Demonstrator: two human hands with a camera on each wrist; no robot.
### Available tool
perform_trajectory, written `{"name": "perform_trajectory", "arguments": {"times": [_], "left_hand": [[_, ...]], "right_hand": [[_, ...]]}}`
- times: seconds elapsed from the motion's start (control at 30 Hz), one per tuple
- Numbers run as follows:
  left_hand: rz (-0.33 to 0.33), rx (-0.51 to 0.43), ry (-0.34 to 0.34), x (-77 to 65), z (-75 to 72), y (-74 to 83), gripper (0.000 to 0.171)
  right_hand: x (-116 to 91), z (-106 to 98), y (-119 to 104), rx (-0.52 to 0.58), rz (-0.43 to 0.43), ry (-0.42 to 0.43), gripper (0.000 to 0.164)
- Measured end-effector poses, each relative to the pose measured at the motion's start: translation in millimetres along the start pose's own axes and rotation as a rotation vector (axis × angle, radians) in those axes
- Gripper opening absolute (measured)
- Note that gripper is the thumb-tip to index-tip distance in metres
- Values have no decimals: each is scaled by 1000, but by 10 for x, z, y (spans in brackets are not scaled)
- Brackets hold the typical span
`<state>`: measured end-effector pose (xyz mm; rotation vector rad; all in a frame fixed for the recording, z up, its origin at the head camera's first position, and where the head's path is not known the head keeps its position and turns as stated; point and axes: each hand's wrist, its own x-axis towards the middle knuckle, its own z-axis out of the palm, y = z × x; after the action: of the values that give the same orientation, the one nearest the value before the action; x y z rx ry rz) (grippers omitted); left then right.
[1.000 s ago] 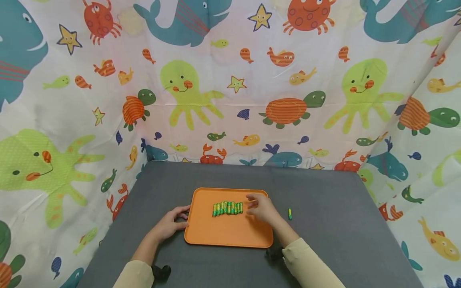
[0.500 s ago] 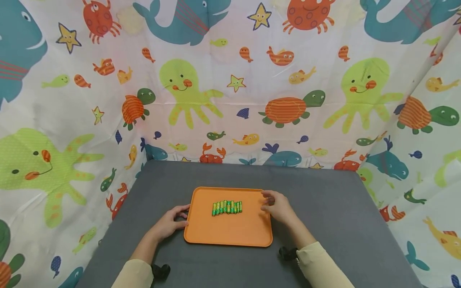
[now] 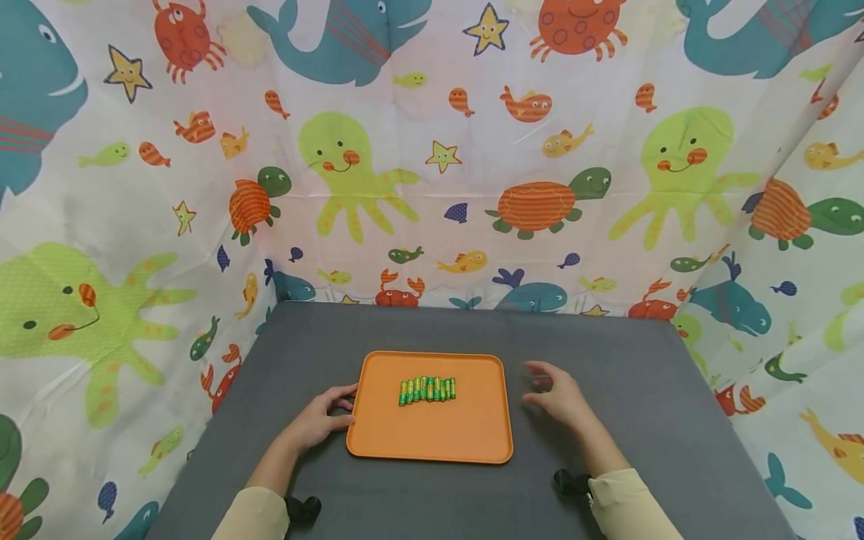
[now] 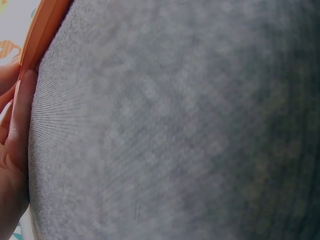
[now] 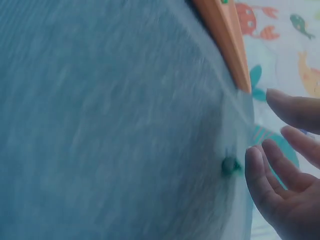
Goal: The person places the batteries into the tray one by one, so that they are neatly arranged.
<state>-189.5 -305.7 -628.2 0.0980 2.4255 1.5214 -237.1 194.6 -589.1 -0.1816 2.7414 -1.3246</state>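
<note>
In the head view, an orange tray (image 3: 432,442) lies on the table, bearing a row of several green-and-yellow batteries (image 3: 427,390) set side by side. My left hand (image 3: 319,418) rests at the tray's left edge, thumb and fingers touching its outer side. To the right of the tray, my right hand (image 3: 559,394) is above the table with fingers and thumb spread apart and nothing held. A lone battery (image 5: 230,165) lies near those fingertips in the right wrist view; from the head it is mostly hidden by the hand.
The grey tabletop (image 3: 432,499) extends around the tray on all sides. A curtain (image 3: 418,225) printed with sea animals stands behind it and along both sides. Black wrist devices (image 3: 571,483) sit under both sleeves' cuffs.
My right hand has moved right, from over the tray beside the battery row, past its right rim to the lone battery. The left hand and the row of batteries have stayed in place.
</note>
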Motion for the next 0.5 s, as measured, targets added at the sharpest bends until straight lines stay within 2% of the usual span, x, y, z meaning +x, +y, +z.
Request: {"name": "perform_trajectory", "arguments": {"times": [0.5], "left_hand": [[-16, 13, 14, -13, 5, 38, 65]], "right_hand": [[-156, -137, 255, -48, 8, 25, 66]]}}
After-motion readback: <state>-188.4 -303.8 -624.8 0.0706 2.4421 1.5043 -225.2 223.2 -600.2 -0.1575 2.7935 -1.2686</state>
